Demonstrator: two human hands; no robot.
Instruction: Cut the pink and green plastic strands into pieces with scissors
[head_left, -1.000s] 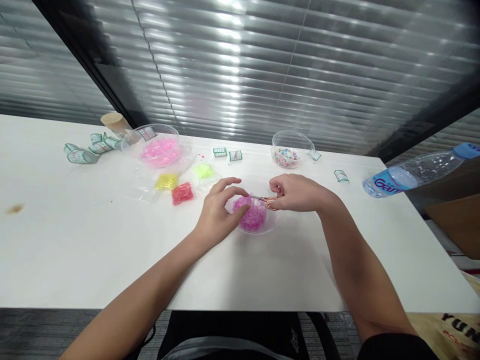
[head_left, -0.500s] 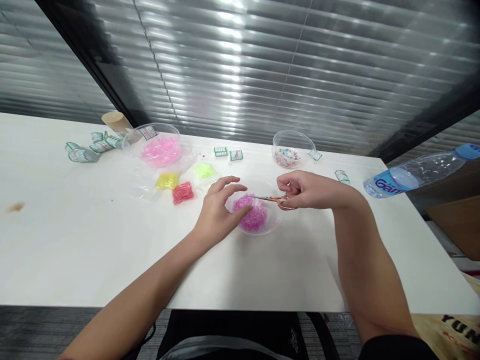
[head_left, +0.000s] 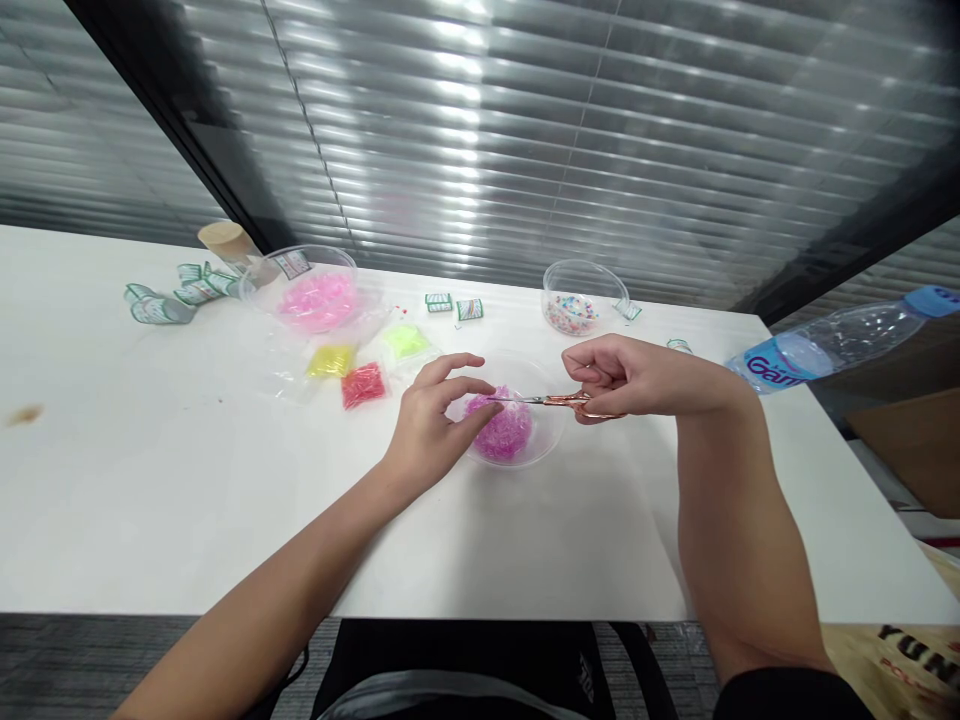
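My right hand is closed around the copper-coloured handles of a pair of scissors. The slim blades point left and look almost closed. At the blade tips, the thumb and a finger of my left hand come together in a pinch, while another finger stays stretched above. Whether something tiny is also between those fingertips I cannot make out. Below both hands stands a clear round bowl on the white table. It holds a heap of shiny purple-pink beads, partly covered by my left thumb.
Bags of yellow, red and lime beads lie left of the bowl. Behind are a bowl with pink contents, a bowl of mixed beads and several labelled packets. A water bottle is at right.
My right hand has shifted slightly right with the scissors. My left thumb and finger have moved closer together and now meet around the blade tips.
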